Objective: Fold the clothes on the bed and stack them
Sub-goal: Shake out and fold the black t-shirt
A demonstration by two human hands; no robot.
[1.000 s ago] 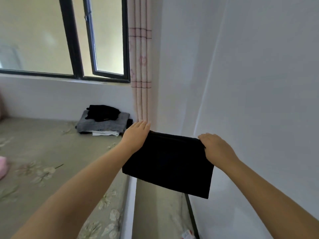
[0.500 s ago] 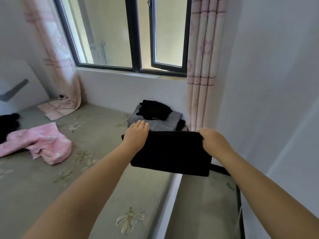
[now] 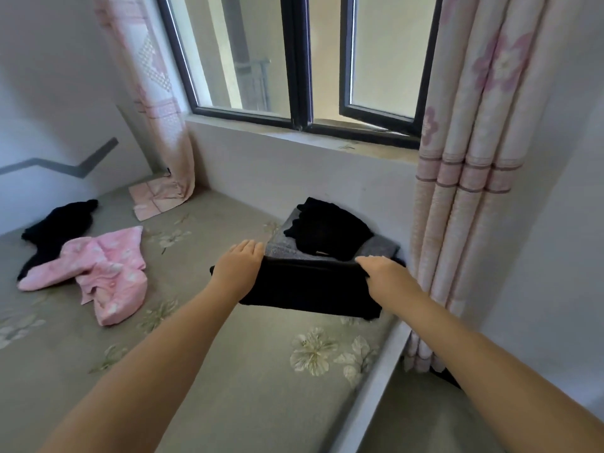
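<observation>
A folded black garment (image 3: 310, 289) hangs in the air between my hands, just in front of the stack. My left hand (image 3: 240, 264) grips its top left corner, my right hand (image 3: 380, 271) its top right corner. Behind it, at the bed's far right corner, lies the stack: a folded grey garment (image 3: 380, 248) with a black piece (image 3: 327, 228) on top. A crumpled pink garment (image 3: 101, 269) and a black garment (image 3: 55, 228) lie unfolded on the left of the bed (image 3: 228, 371).
A window (image 3: 294, 60) with a sill runs along the far wall. Pink curtains hang at the left (image 3: 153, 93) and right (image 3: 470, 158); the left one trails onto the bed. The bed's right edge (image 3: 369, 393) drops to a narrow gap beside the wall.
The view swung left from the wall toward the bed. Both hands carried the black garment over the mattress and close to the stack.
</observation>
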